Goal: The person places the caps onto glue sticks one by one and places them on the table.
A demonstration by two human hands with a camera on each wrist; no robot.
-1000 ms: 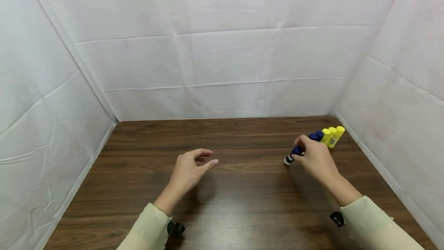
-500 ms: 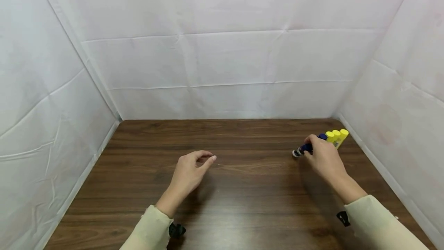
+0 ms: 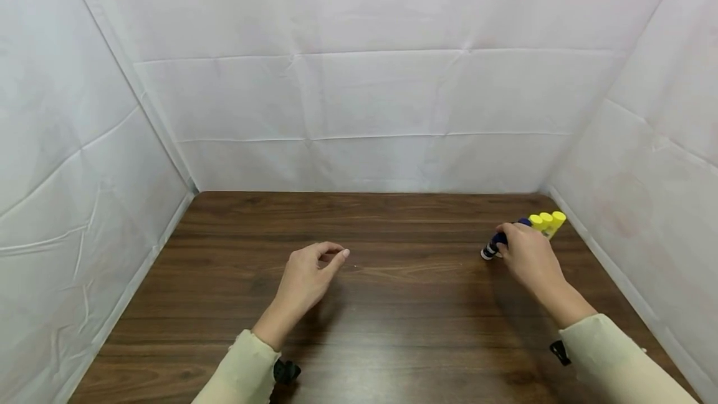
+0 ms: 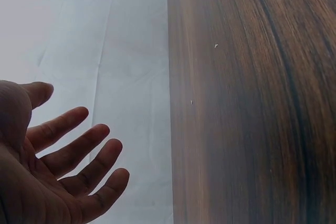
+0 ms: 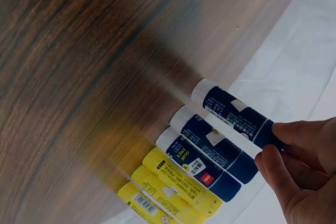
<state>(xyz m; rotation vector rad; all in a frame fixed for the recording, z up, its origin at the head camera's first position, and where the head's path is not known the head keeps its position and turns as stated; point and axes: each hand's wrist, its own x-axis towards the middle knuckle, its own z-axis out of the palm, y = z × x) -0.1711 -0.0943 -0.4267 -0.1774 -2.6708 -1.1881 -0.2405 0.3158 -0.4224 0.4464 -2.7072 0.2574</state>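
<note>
My right hand (image 3: 530, 253) pinches the dark blue cap of a glue stick (image 5: 236, 113), its white base at or near the table. Two more blue glue sticks, a near one (image 5: 212, 142) and a labelled one (image 5: 197, 163), stand beside it in the right wrist view. Yellow glue sticks (image 5: 181, 182) continue that row; in the head view their yellow caps (image 3: 545, 219) rise behind my right hand. Over the table's middle my left hand (image 3: 307, 274) hovers with relaxed, slightly bent fingers (image 4: 73, 148) and holds nothing.
The brown wood-grain table (image 3: 392, 317) lies below both hands. White cloth hangs behind it as a back wall (image 3: 370, 98), with more cloth at the left and right sides. Tiny white specks (image 4: 216, 45) dot the tabletop.
My right hand has moved the blue glue stick to the right, up close to the row. The left thumb and fingers have drawn a little closer together.
</note>
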